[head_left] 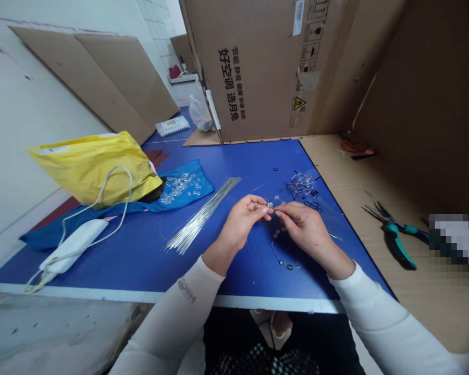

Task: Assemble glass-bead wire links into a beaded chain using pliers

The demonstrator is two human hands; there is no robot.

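My left hand [242,221] is closed in a pinch on a small clear bead [270,204] above the blue tabletop. Just to its right, my right hand [307,229] pinches at the same spot; whatever lies between its fingertips is too small to make out. Below the hands, a thin strand with clear beads [285,265] curves over the table. To the left lies a bundle of straight silvery wires [205,216]. A tangle of beaded wire pieces [300,183] and dark rings [312,207] sits beyond my right hand.
Loose clear beads [180,187] lie on a blue cloth [203,179] beside a yellow bag [97,169]. A white corded device [74,247] is at front left. Green-handled pliers [398,245] rest on cardboard at right. A large cardboard box [266,67] stands behind.
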